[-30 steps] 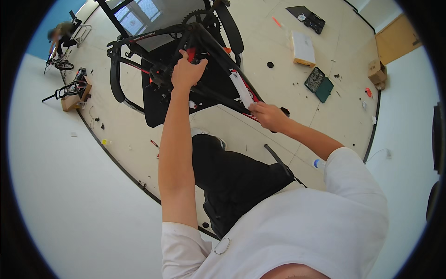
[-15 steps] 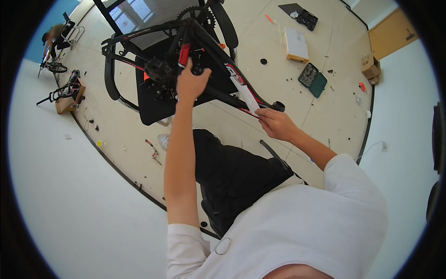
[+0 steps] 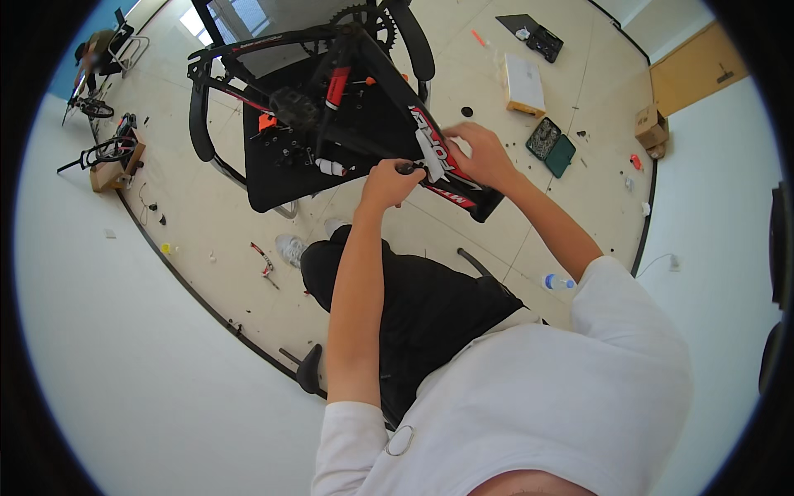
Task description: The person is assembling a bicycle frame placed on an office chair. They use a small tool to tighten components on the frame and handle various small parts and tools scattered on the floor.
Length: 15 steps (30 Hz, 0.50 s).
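Observation:
A black, red and white bicycle frame (image 3: 382,68) lies across a black office chair (image 3: 273,182), its wide head-tube end pointing toward me. My left hand (image 3: 387,185) is closed around a small dark rounded part (image 3: 405,168), held against the frame near its white lettering; its exact kind is hidden by my fingers. On the far side of the same tube, my right hand (image 3: 481,157) grips the frame, its fingertips partly out of sight behind it. A chainring (image 3: 376,25) is at the frame's far end. Small loose parts (image 3: 289,153) lie on the chair seat.
On the floor to the right are an open green parts case (image 3: 561,157), a white box (image 3: 523,83) and a black tool case (image 3: 546,40). A saddle (image 3: 309,369) and a water bottle (image 3: 559,282) lie nearer me. Another person (image 3: 98,56) sits at far left.
My left hand has moved from over the chair seat, right and toward me, to the frame's tube. My right hand has shifted farther up the tube. The frame has turned, showing its lettering.

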Available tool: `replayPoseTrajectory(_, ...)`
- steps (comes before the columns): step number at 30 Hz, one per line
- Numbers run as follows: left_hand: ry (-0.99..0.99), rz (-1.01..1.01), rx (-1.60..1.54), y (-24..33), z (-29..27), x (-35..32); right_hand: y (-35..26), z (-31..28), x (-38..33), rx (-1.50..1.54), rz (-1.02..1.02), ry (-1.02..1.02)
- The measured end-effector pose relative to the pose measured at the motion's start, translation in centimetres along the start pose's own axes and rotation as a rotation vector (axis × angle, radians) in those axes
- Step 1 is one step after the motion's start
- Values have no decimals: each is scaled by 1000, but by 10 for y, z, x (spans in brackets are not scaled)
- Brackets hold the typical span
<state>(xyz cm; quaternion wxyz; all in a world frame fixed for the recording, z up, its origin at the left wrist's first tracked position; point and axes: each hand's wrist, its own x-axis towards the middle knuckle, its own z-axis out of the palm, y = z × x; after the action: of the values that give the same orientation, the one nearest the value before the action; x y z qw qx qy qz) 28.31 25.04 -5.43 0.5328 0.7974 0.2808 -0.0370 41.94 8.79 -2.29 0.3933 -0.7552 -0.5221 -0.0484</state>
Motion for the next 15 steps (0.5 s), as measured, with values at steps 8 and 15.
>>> replayPoseTrajectory(8, 27, 17, 3, -1, -8, -12, 63, 74, 69, -240, -163, 4)
replayPoseTrajectory(15, 44, -22, -18, -9, -9, -5, 79, 74, 71, -269, -274, -51)
